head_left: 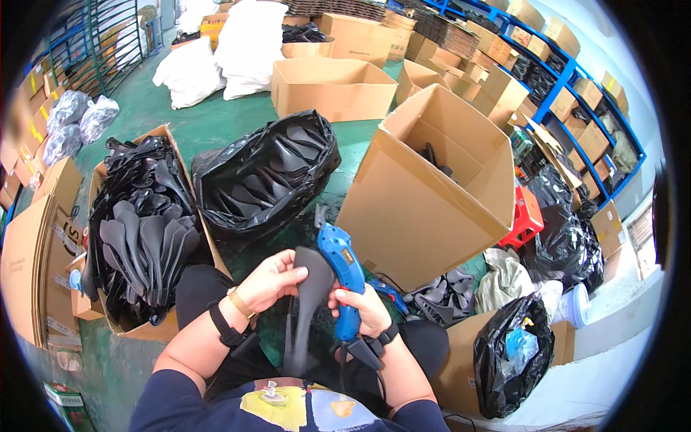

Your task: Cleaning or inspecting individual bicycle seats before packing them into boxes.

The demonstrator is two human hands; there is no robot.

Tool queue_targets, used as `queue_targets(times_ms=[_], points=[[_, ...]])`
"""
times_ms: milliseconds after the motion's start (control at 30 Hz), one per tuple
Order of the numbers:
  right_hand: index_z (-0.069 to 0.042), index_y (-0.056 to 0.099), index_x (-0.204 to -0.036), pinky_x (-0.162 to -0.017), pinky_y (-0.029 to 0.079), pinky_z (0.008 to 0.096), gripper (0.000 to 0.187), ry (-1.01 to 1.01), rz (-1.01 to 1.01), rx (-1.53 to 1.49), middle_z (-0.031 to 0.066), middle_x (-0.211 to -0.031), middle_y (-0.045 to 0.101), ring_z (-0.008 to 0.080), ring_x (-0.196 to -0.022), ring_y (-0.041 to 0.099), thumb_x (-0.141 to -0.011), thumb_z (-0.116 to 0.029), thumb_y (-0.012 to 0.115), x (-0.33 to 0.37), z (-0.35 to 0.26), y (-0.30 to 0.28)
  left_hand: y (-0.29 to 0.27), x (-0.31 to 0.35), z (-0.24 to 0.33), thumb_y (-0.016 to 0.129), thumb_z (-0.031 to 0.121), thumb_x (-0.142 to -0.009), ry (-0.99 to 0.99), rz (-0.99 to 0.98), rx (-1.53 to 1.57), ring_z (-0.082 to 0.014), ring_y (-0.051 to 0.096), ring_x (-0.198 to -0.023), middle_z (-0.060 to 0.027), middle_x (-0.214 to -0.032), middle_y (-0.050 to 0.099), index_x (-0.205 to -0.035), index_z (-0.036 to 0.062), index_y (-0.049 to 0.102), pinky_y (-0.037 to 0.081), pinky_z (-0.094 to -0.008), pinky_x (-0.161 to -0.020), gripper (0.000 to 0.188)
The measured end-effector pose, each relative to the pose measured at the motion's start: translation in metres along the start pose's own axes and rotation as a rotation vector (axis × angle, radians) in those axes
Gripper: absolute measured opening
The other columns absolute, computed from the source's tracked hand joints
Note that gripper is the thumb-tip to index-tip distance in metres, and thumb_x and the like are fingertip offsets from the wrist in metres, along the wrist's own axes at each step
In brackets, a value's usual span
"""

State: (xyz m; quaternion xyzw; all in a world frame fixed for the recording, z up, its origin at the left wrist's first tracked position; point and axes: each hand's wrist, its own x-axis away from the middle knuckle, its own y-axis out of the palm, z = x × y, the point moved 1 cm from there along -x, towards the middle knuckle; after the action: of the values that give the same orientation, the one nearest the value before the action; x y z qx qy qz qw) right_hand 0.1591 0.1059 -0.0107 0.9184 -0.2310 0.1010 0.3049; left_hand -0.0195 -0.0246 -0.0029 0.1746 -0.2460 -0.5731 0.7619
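Observation:
My left hand (272,286) pinches the edge of a black bicycle saddle piece (311,284), wide at its top and tapering to a narrow tail. Wrapped around blue electric scissors (342,261) is my right hand (366,309). Their small cutting head points up and away, just beyond the saddle piece's wide end, and a dark lead hangs from the handle's lower end. Left of me, a carton (167,332) holds many similar black saddle pieces (144,241). More of them fill an open black plastic bag (216,223) in front.
A tall open carton (410,216) stands ahead to the right with a few dark pieces inside. By my right knee lie a second blue tool (389,297) and grey-black scraps (440,295). A black-lined carton (461,360), red stool (525,216) and blue shelving (561,83) are at right.

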Motion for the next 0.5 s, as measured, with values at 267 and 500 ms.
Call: queue_targets(times_ms=[267, 500], points=[[-0.002, 0.055, -0.097, -0.062, 0.050, 0.0337, 0.023, 0.280, -0.210, -0.058, 0.0066, -0.071, 0.054, 0.0188, -0.065, 0.057, -0.083, -0.013, 0.069, 0.033, 0.034, -0.010, -0.041, 0.001, 0.018, 0.060, 0.016, -0.093, 0.240, 0.175, 0.269, -0.0129, 0.064, -0.087, -0.0018, -0.101, 0.064, -0.110, 0.0098, 0.052, 0.054, -0.0300, -0.077, 0.019], [-0.002, 0.059, -0.098, -0.062, 0.051, 0.0294, 0.022, 0.403, -0.228, -0.109, 0.0052, -0.073, 0.057, 0.0143, -0.065, 0.057, -0.080, -0.008, 0.071, 0.035, 0.046, -0.011, -0.033, 0.006, 0.026, 0.058, 0.016, -0.094, 0.240, 0.156, 0.329, -0.0148, 0.065, -0.090, -0.0044, -0.105, 0.064, -0.111, 0.0092, 0.052, 0.055, -0.0305, -0.077, 0.019]])
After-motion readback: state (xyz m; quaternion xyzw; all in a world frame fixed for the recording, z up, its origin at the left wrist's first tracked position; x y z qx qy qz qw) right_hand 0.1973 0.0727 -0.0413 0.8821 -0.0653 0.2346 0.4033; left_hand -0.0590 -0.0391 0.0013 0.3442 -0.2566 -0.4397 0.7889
